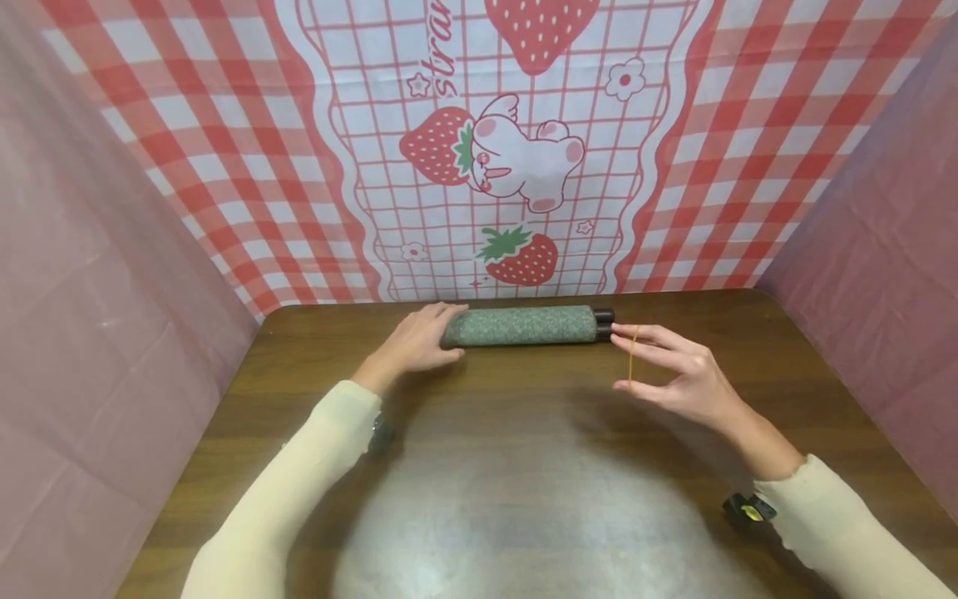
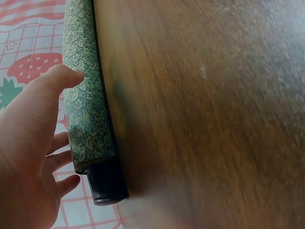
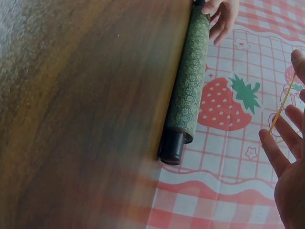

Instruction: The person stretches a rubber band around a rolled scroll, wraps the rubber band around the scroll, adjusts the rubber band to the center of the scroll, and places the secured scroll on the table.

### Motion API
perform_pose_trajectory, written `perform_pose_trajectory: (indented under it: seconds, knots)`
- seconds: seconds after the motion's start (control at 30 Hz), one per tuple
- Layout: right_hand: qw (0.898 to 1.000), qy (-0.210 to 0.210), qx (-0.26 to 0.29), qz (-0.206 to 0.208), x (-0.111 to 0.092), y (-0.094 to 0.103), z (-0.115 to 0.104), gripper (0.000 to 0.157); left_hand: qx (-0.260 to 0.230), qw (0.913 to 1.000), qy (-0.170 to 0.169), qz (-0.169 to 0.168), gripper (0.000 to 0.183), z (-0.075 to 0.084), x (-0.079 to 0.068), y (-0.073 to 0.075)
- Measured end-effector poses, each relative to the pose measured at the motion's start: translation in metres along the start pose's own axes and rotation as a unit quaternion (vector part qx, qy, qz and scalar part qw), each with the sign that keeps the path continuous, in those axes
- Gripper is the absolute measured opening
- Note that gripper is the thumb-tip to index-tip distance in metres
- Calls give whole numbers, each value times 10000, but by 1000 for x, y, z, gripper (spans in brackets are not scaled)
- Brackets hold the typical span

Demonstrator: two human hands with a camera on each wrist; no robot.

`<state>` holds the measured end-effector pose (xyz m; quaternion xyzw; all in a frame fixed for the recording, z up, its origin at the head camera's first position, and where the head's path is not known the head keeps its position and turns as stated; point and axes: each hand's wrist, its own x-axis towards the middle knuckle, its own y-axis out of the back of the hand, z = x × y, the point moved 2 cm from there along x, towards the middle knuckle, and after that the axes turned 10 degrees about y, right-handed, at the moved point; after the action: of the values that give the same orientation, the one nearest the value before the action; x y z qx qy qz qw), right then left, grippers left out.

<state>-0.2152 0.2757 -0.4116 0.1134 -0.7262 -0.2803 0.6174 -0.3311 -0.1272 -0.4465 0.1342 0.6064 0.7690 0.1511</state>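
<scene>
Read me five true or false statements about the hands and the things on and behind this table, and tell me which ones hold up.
1. A yellow band is stretched between the fingers and thumb of the right hand. True.
2. The green patterned roll stands upright. False: it lies flat on the wooden table.
3. The left hand is at the roll's left end. True.
4. The rod ends at the roll's right are white. False: they are dark.
5. The cloth behind shows strawberries. True.
</scene>
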Motion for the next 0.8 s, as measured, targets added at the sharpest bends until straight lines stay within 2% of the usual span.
perform_pose_trajectory:
  seconds: [0.23,0.43,0.47,0.67,0.8]
  knots:
    - [10000,-23,-69,-17,0,-2,0,62,48,9998,82,-150,88,2,4,0]
    - [10000,-3,-34,-25,0,-3,-2,61,352,9992,-194,49,96,-49,51,-60]
    - [10000,6,-13,-20,0,-3,-2,61,381,9991,-207,35,96,-51,54,-63]
    - [10000,42,34,7,0,-4,-3,61,580,9978,40,-305,88,2,19,-12]
    - [10000,14,-14,20,0,-4,-3,62,769,9965,128,-311,84,10,17,-8]
